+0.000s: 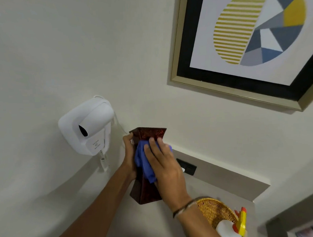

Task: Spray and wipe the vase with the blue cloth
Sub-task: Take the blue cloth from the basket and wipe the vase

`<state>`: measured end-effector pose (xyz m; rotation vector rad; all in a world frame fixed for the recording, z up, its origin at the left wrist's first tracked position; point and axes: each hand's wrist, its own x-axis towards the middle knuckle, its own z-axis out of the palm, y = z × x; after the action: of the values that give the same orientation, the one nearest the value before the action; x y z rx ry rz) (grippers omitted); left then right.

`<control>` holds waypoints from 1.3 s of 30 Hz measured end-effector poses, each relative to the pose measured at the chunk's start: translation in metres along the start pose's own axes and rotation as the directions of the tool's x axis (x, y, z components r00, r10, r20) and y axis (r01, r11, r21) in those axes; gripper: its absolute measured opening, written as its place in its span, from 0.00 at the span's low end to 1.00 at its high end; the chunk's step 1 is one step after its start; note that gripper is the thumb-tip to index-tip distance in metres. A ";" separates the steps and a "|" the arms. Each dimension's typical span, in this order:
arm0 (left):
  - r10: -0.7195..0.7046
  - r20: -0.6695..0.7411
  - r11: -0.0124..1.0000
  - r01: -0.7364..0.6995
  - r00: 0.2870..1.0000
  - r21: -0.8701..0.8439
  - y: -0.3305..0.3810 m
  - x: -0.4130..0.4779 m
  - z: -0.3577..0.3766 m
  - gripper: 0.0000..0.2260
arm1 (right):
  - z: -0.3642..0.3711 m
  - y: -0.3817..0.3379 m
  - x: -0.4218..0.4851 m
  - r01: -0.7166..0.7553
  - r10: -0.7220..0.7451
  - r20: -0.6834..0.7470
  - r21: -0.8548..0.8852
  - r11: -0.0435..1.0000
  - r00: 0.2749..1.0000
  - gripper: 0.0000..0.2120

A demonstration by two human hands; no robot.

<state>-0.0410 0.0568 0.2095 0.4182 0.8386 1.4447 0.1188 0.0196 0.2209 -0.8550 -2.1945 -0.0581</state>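
Note:
A dark red angular vase (147, 193) with a flared square mouth stands upright near the wall. My left hand (129, 154) grips its narrow neck from the left side. My right hand (162, 164) presses a blue cloth (143, 163) flat against the front of the vase's middle, fingers spread over the cloth. The cloth hides most of the vase's neck. A white spray bottle (228, 230) with a yellow and red trigger head stands at the lower right, apart from both hands.
A white wall-mounted hair dryer (86, 126) hangs just left of the vase. A wicker basket (214, 212) sits by my right wrist. A dark wall socket (188, 167) lies behind the vase. A framed abstract picture (247, 44) hangs above right.

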 end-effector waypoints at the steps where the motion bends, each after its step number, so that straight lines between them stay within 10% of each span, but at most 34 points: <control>1: -0.006 0.008 1.000 0.006 1.000 0.010 -0.003 -0.001 0.002 0.34 | -0.004 0.002 0.014 -0.021 0.020 -0.032 -0.019 1.000 0.999 0.26; 8: 0.067 -0.070 0.997 -0.064 0.995 0.046 0.018 0.013 0.009 0.30 | -0.012 0.003 0.004 -0.015 0.011 0.025 0.179 0.984 1.000 0.35; 13: 0.077 -0.104 0.995 -0.070 0.992 0.076 0.027 0.018 0.006 0.35 | -0.014 0.007 -0.056 0.100 -0.125 0.108 0.218 0.971 0.986 0.20; 18: -0.010 0.010 0.999 0.009 1.000 0.051 0.011 0.012 0.017 0.32 | -0.022 0.014 0.009 0.021 -0.013 -0.042 0.203 0.979 0.999 0.32; 23: 0.055 0.038 0.997 -0.057 0.998 0.057 0.012 0.009 0.026 0.32 | -0.037 0.033 0.066 -0.005 0.027 -0.195 0.115 0.993 0.980 0.23; 33: 0.110 -0.118 0.983 -0.090 0.987 0.162 0.025 0.022 -0.010 0.35 | -0.019 0.017 -0.055 0.002 -0.069 0.193 0.331 0.944 0.979 0.21; 39: 0.052 -0.112 0.998 -0.049 0.992 0.032 0.016 0.016 -0.009 0.35 | -0.031 0.047 -0.066 -0.240 0.214 0.110 0.494 0.836 0.971 0.21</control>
<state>-0.0594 0.0722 0.2108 0.3853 0.9469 1.5153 0.1985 0.0099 0.1882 -0.8058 -1.9911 0.6385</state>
